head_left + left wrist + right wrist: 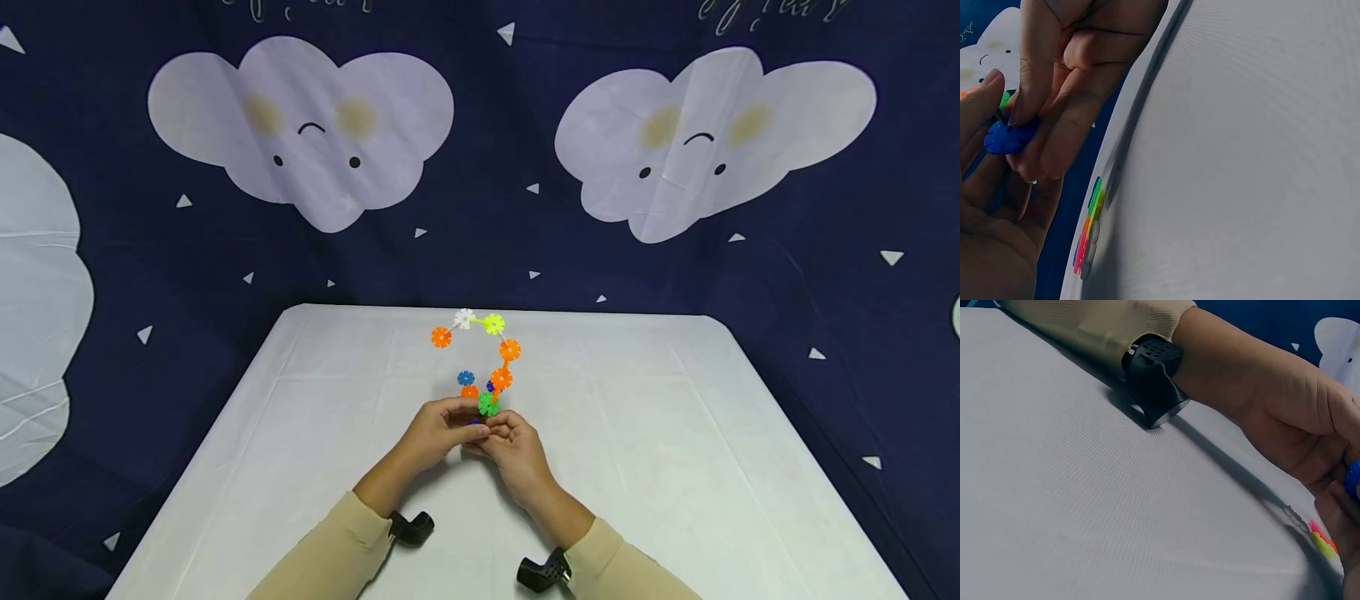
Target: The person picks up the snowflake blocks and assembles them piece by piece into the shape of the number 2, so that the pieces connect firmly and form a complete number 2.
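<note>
Both hands meet over the white table, working on a curved chain of slotted plastic snowflake discs. My left hand (435, 432) holds the chain near its green disc (488, 405). My right hand (522, 457) pinches a dark blue disc (1005, 139) close beneath it. From the green disc the chain curves up through orange discs (509, 349), a yellow disc (493, 323) and a white disc (464, 318), ending at another orange disc (441, 337). A lighter blue disc (466, 377) and an orange disc (469, 392) show just beyond the left fingers. Fingers partly cover the joint.
In both wrist views, several coloured pieces (1089, 228) lie on the white tabletop (675, 467), hidden in the head view. A dark blue cloth with clouds (300, 125) hangs behind the table. Black wrist cameras (412, 528) sit by both sleeves.
</note>
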A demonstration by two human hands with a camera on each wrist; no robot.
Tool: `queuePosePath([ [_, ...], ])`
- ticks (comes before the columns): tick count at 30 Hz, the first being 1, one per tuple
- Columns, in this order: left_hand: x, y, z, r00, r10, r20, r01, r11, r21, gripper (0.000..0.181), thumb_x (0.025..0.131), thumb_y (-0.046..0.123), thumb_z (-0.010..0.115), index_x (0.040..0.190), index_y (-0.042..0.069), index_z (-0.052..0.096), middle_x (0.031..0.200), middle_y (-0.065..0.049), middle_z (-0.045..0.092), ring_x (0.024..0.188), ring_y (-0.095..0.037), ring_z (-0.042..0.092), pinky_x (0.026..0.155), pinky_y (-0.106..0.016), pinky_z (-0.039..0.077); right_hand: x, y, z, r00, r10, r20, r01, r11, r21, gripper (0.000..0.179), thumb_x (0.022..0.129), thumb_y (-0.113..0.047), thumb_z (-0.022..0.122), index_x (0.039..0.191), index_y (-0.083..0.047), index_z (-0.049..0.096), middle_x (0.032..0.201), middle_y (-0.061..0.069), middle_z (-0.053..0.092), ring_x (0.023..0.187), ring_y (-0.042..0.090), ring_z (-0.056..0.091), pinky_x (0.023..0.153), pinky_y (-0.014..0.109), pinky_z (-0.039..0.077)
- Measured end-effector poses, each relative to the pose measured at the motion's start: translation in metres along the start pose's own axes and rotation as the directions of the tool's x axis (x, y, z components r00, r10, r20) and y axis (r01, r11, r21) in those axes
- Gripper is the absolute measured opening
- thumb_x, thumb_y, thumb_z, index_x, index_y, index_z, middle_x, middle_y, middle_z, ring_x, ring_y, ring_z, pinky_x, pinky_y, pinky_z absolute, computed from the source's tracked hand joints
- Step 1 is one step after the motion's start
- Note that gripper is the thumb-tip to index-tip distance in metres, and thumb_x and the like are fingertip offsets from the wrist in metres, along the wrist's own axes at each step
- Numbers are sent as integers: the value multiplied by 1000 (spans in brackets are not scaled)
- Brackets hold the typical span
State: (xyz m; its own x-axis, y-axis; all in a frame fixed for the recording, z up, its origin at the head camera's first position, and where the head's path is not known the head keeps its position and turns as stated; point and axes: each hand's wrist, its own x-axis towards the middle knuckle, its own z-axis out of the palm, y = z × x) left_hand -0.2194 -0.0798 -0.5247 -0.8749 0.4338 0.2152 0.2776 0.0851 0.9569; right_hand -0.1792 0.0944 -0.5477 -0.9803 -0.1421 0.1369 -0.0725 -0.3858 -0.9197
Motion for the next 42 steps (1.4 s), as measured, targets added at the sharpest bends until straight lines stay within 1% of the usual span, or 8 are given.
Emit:
queuePosePath([
  [11,1,-1,-13,999,-53,-13,54,998,40,33,92,5,83,122,-4,75,115,-11,76,106,-25,72,87,-30,59,3,-4,-6,1000,-11,3,12,956,-292,19,94,18,66,112,17,61,102,27,72,96,39,73,84,40,62],
  [17,3,-4,-20,998,-67,-19,68,997,48,33,90,9,86,120,-2,77,114,-10,76,104,-23,71,85,-29,59,6,-7,-15,992,-118,-33,82,843,-532,18,92,14,71,109,8,69,104,20,74,94,35,72,78,29,60],
  [20,3,-5,-23,997,-83,-3,83,996,29,34,90,9,86,120,-3,76,114,-10,76,104,-23,71,85,-29,58,8,-9,-19,985,-171,-15,115,723,-681,23,89,11,76,109,0,72,107,11,74,95,27,69,77,28,57],
  [24,4,-7,-28,996,-89,15,89,996,25,35,90,9,86,122,-3,76,115,-10,76,104,-23,70,86,-29,58,10,-7,-23,969,-201,144,229,515,-826,30,87,4,81,115,-4,72,117,6,70,104,26,60,87,38,51],
  [31,3,-3,-35,993,-84,88,84,996,10,35,92,4,83,125,-6,73,119,-13,75,109,-27,70,91,-30,57,9,-2,-17,896,-99,433,444,171,-879,31,100,-6,69,131,-5,69,136,9,64,121,34,51,95,52,43],
  [34,3,-3,-36,991,-83,106,83,997,5,35,93,3,82,125,-8,73,120,-15,74,110,-28,69,91,-30,57,8,-1,-15,880,-77,469,474,72,-878,31,103,-10,66,134,-7,70,137,6,65,124,31,53,90,49,46],
  [38,2,-2,-37,991,-77,106,76,997,13,34,93,3,82,123,-9,72,119,-16,74,108,-28,70,90,-30,57,10,-1,-15,854,-154,497,512,79,-856,20,97,-7,75,117,-7,77,124,5,71,114,29,59,87,47,48],
  [42,2,-3,-36,991,-90,100,88,996,20,33,92,5,83,122,-6,74,117,-14,75,107,-26,70,89,-29,58,12,-3,-16,863,-206,462,500,218,-838,14,87,-1,84,98,-6,77,106,6,71,99,26,62,88,43,50],
])
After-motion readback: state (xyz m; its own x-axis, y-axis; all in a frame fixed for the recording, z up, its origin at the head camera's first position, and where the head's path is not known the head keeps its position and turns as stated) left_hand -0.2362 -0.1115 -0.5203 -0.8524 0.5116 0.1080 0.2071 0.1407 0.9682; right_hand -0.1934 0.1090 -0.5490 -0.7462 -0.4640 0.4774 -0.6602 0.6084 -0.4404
